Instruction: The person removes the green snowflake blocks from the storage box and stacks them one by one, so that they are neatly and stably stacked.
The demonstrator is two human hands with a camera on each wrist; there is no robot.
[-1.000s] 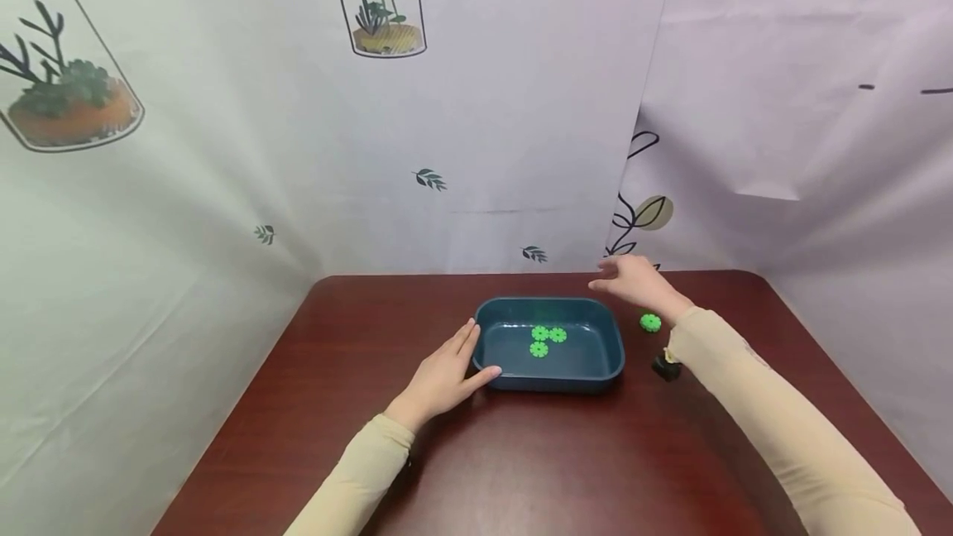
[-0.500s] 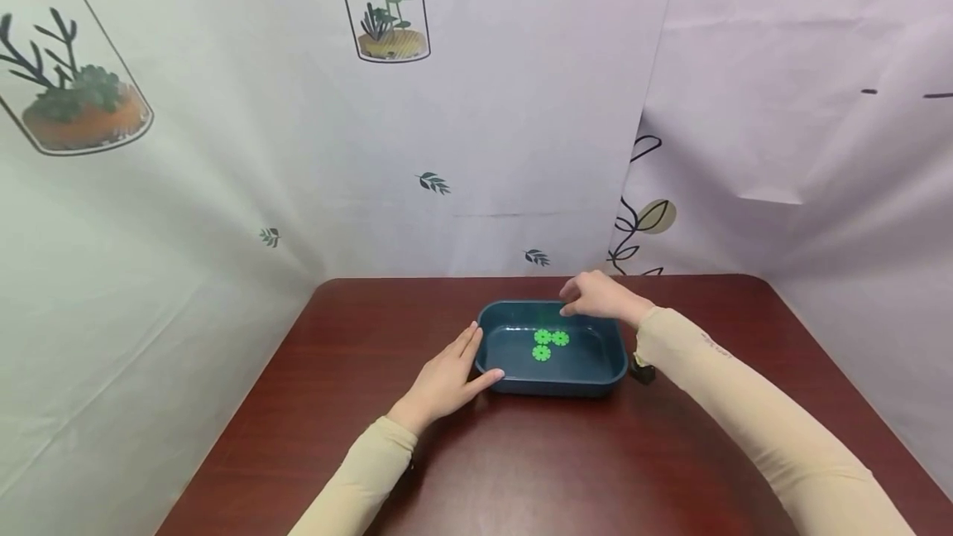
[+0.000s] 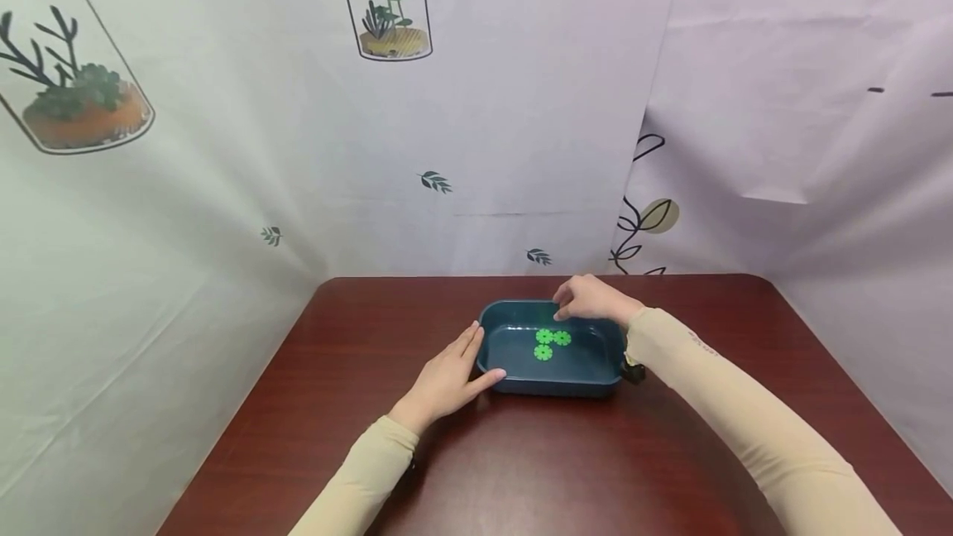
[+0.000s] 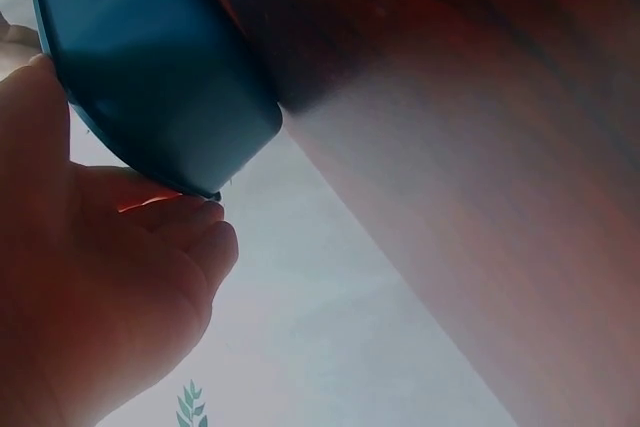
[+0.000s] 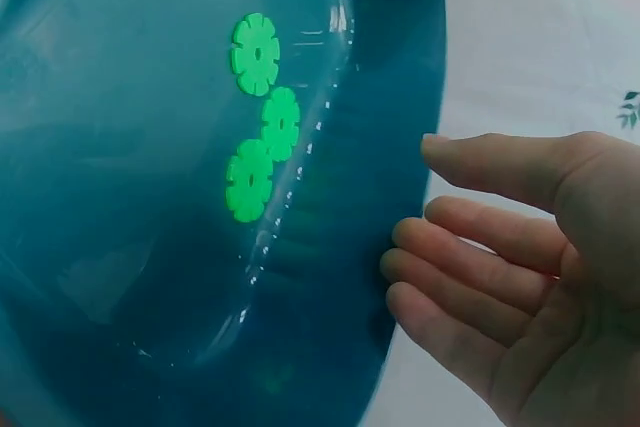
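1. Two forearms in cream cloth: left sleeve point(image 3: 368, 461) and right sleeve point(image 3: 744, 412), both reaching in from the near side; faint lettering on the right.
2. One desk point(image 3: 514, 470), dark reddish-brown, grained, glossy, its far corners rounded.
3. One left hand point(image 3: 445, 379), fingers straight and laid along the left side of the dish, thumb spread wide from them and resting at the near left corner of the rim.
4. One dish point(image 3: 554, 387), dark blue-green, glossy, rectangular with rounded corners, standing upright toward the far part of the desk.
5. One small black object point(image 3: 633, 373), beneath the right cuff and beside the right end of the dish; detail too small to tell.
6. Three green discs point(image 3: 543, 352), bright, notched around the edge, each with a central hole, lying flat on the dish floor: two side by side and touching, the third just on the near side of them.
7. One right hand point(image 3: 588, 298), at the far right rim, thumb and loosely bent fingers parted by a moderate gap; whether the fingertips touch the rim cannot be told.
8. One pale wall cloth point(image 3: 491, 106), creased, printed with potted plants and leaf sprigs.
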